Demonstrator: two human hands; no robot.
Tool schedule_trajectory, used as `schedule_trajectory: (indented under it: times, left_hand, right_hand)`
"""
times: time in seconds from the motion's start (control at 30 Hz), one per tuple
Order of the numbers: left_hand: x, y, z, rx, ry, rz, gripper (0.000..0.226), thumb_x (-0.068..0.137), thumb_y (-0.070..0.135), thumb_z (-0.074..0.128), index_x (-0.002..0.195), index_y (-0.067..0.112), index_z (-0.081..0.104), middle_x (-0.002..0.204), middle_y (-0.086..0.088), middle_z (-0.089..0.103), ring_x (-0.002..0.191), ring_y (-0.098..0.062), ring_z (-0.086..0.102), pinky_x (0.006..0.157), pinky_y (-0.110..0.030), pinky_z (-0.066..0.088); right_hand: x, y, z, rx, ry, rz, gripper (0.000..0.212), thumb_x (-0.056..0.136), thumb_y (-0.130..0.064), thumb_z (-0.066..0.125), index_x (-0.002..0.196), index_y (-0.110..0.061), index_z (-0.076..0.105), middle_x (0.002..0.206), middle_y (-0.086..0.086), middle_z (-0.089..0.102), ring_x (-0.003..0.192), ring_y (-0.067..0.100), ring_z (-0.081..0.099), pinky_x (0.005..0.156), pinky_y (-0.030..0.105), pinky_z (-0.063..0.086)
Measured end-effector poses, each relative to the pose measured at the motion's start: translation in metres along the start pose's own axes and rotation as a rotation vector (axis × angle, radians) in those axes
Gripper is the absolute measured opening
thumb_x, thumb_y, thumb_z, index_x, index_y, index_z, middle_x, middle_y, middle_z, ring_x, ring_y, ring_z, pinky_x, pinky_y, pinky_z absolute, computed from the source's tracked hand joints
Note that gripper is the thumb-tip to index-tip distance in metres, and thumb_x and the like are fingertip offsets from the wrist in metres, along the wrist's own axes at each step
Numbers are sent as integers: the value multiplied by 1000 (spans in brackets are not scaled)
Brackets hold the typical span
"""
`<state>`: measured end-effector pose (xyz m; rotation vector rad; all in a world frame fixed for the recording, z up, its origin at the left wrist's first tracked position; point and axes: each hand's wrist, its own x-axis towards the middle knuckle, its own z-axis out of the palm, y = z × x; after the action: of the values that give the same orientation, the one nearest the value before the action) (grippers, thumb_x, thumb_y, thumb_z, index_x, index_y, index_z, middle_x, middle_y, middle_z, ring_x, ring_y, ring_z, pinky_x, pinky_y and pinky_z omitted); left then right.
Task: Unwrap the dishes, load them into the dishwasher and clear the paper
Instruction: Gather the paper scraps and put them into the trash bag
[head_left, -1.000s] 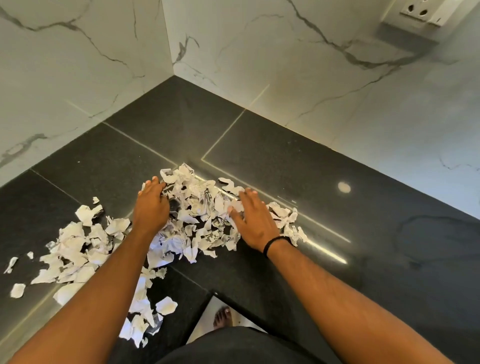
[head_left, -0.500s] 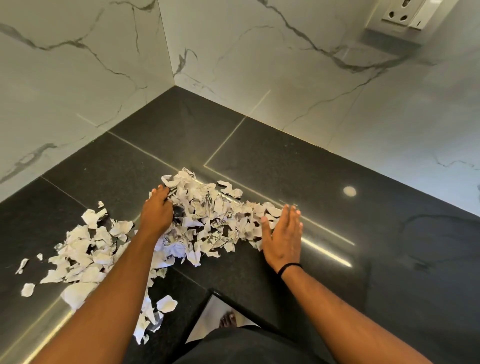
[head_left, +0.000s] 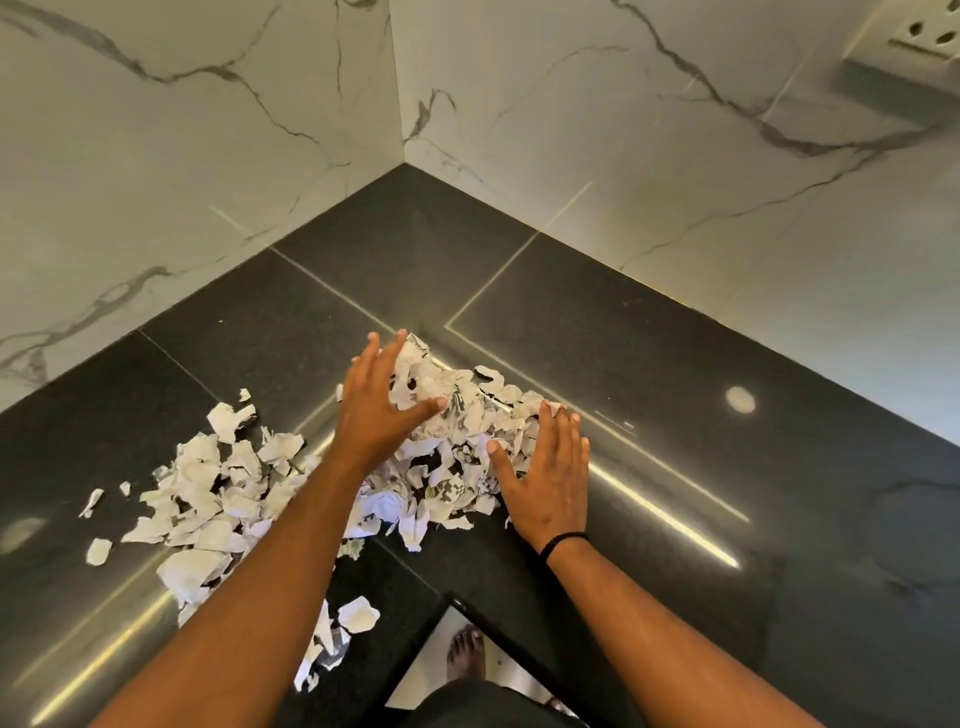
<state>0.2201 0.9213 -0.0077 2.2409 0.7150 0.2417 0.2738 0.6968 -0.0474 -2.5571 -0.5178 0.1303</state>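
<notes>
While the person is looking down at a dark, polished stone surface (head_left: 649, 364) set into a corner of white marble walls (head_left: 623, 130), torn pieces of white paper (head_left: 457, 431) are lying in a heap between the two hands. The heap is running roughly left to right, and a looser spread of scraps (head_left: 208, 493) is trailing away to the left, beyond the left forearm. The left hand (head_left: 379, 410) is sitting at the heap's left and far edge, with its fingers (head_left: 387, 353) spread wide and nearly straight and its thumb reaching over the scraps. It is gripping nothing. The right hand (head_left: 545, 483) is lying flat at the heap's right edge, fingers straight and close together, the thumb side touching the paper, also holding nothing. A black band (head_left: 563, 540) is circling the right wrist. Both hands are equally near the heap, so the next move looks like pressing inward to bunch it, though the leftward scraps would be missed. No dishes or dishwasher are in view.
</notes>
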Motion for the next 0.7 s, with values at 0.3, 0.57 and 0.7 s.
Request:
schedule_trajectory:
  times: [0.3,0.57,0.7]
  left_hand:
    - [10,-5,23,94,76,133,49,76,23,83,122,22,68,124,3,65,120,-22,56,103,-38,43]
    - [15,8,26,-242,212,70,24,88,3,69,105,17,77,103,8,73,97,-2,67,86,-27,58]
    - [18,21,25,-370,181,15,27,92,-1,60,102,22,70,101,9,72,89,9,64,82,-19,56]
  right_hand:
    - [30,-29,16,139,-49,-179,98,87,-65,59,160,-15,15,168,6,11,156,18,3,126,37,13]
    - [52,-68,30,532,78,-2,57,92,-8,62,147,-11,47,148,5,48,140,16,42,117,40,37]
    - [62,-94,26,735,60,69,50,94,-12,55,144,-18,52,137,-3,60,127,8,54,109,35,45]
